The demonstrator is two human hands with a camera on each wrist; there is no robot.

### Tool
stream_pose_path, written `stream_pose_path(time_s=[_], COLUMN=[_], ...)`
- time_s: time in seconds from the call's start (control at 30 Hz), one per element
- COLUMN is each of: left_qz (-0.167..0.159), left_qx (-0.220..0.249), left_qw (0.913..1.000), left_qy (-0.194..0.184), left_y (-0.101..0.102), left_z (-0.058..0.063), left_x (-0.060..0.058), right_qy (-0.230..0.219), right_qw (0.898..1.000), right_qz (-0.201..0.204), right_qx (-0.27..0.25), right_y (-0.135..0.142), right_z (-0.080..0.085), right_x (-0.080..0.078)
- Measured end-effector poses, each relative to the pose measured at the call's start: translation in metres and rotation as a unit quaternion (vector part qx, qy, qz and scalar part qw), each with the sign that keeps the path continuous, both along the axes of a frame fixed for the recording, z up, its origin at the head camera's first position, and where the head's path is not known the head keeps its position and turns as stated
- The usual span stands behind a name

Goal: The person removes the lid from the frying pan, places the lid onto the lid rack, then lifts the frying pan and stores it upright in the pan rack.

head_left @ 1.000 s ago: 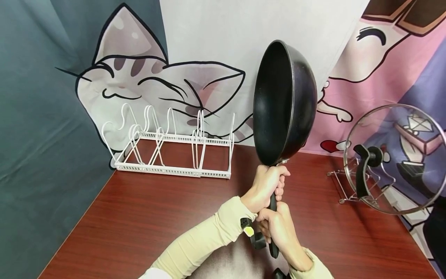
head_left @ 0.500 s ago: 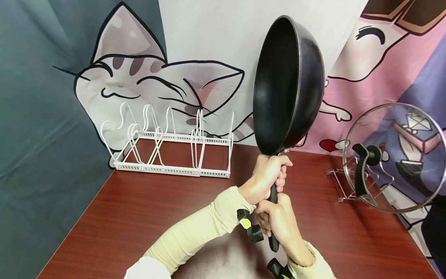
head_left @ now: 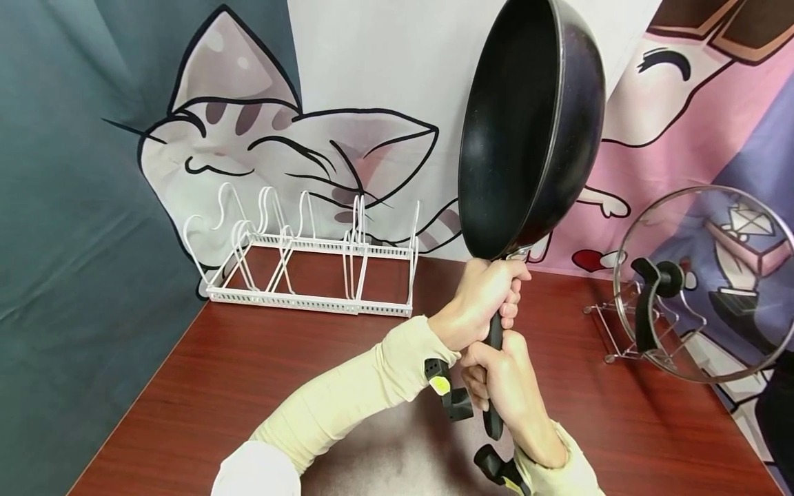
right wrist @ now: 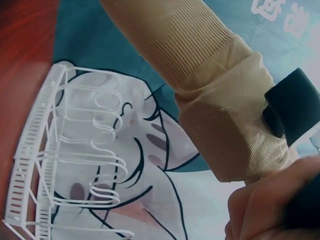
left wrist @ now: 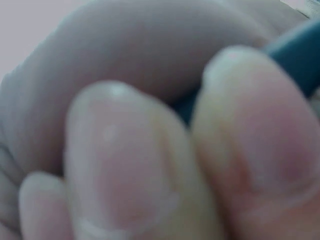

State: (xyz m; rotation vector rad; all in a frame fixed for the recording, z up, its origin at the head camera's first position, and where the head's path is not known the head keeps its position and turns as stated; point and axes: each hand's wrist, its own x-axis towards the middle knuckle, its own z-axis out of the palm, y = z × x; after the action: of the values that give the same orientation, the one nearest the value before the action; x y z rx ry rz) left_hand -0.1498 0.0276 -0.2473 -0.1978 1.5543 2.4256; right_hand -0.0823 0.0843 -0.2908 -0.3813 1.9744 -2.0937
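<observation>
A deep black wok [head_left: 515,138] is held up on end above the table, its hollow side facing left and its rim running off the top of the head view. My left hand [head_left: 480,300] grips the black handle [head_left: 493,420] just below the pan. Lower down, my right hand [head_left: 505,379] is wrapped round the same handle, whose end sticks out beneath it. Close up in the left wrist view are curled fingertips [left wrist: 125,160] with a strip of the dark handle [left wrist: 295,55] behind them. The right wrist view catches my left hand [right wrist: 265,210] and its sleeve.
A white wire rack [head_left: 310,303] with upright loops stands at the back left of the reddish wooden table [head_left: 248,365]. On the right, a glass lid [head_left: 713,282] with a black knob leans upright in a small metal stand [head_left: 611,334]. Printed cloth [head_left: 372,62] hangs behind.
The wok has risen and shifted slightly right, its rim now cut off by the top of the head view. Both hands have moved up with it, keeping their hold on the handle.
</observation>
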Motion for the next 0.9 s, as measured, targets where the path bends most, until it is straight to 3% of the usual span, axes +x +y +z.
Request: stream_pose_path(time_s=[0.1, 0.3, 0.9], left_qz=[0.002, -0.005, -0.017], left_qx=[-0.002, 0.005, 0.006], left_qw=[1.0000, 1.0000, 0.9998], left_qy=[0.003, 0.002, -0.006], left_y=[-0.001, -0.006, -0.042], left_z=[0.005, 0.010, 0.007], left_x=[0.000, 0.000, -0.003], right_qy=[0.016, 0.007, -0.015], right_qw=[1.000, 1.000, 0.999], right_qz=[0.012, 0.019, 0.028], right_qx=[-0.006, -0.017, -0.036], right_y=[-0.001, -0.005, -0.035], right_z=[0.005, 0.011, 0.008], right_x=[-0.001, 0.000, -0.002])
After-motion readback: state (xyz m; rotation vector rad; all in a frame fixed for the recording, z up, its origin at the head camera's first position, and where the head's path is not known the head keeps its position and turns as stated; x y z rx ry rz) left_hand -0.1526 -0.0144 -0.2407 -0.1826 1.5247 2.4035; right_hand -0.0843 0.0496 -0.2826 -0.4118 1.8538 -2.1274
